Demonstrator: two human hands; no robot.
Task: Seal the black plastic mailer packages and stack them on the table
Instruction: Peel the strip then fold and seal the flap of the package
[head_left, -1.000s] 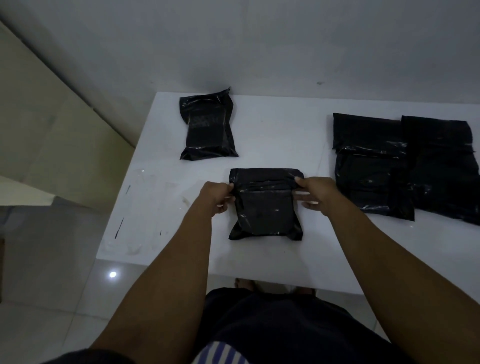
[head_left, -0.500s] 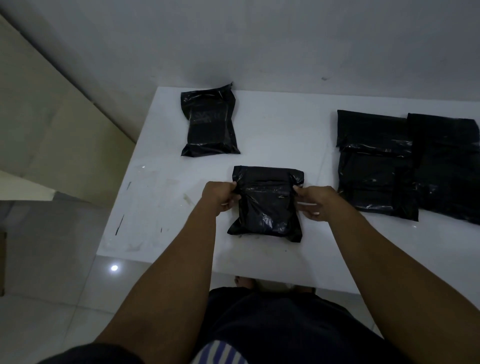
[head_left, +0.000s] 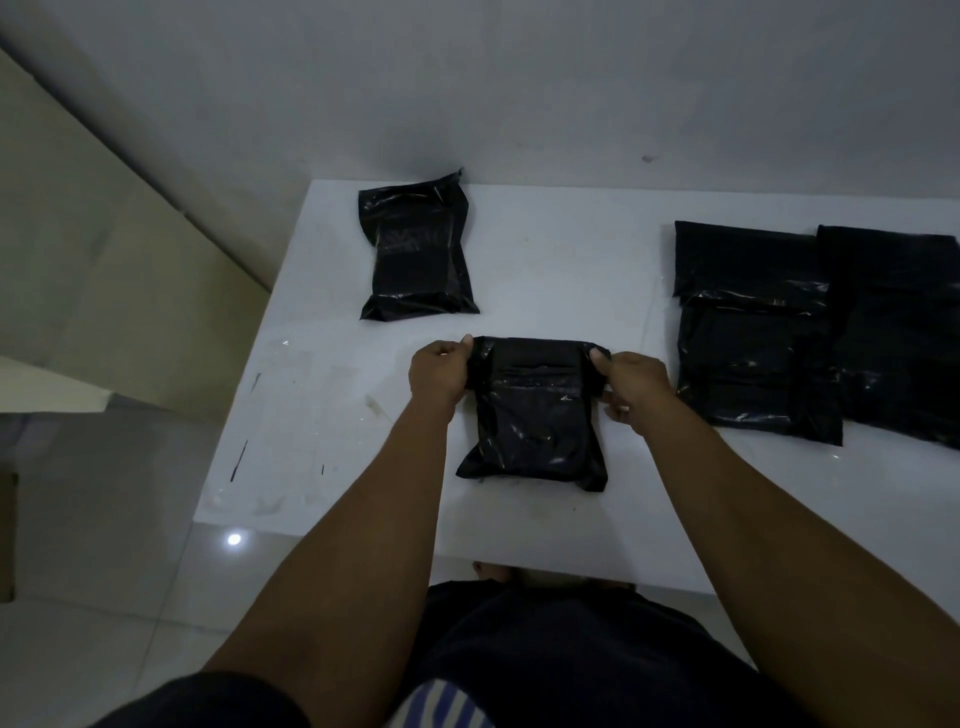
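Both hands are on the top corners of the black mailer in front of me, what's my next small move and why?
Probably press the flap flat along its width to seal it: the left hand and right hand pinch the top corners of the mailer, whose flap lies folded over.

A plain, dim indoor room used as a small packing spot; whether it is a home or a shop's back room cannot be told. A white table (head_left: 545, 260) fills the middle of the frame, pushed against a bare grey wall (head_left: 519, 78) across the top. Its top is scuffed and marked with dark lines (head_left: 241, 460) at the left. Only black packages lie on it: a rear mailer (head_left: 415, 249) at upper centre, a middle mailer (head_left: 535, 415), and right mailers (head_left: 753, 338) side by side at the right edge. At lower left a glossy tiled floor (head_left: 104, 519) mirrors one lamp as a bright spot (head_left: 234, 539). A beige panel (head_left: 104, 260) runs down the left side.
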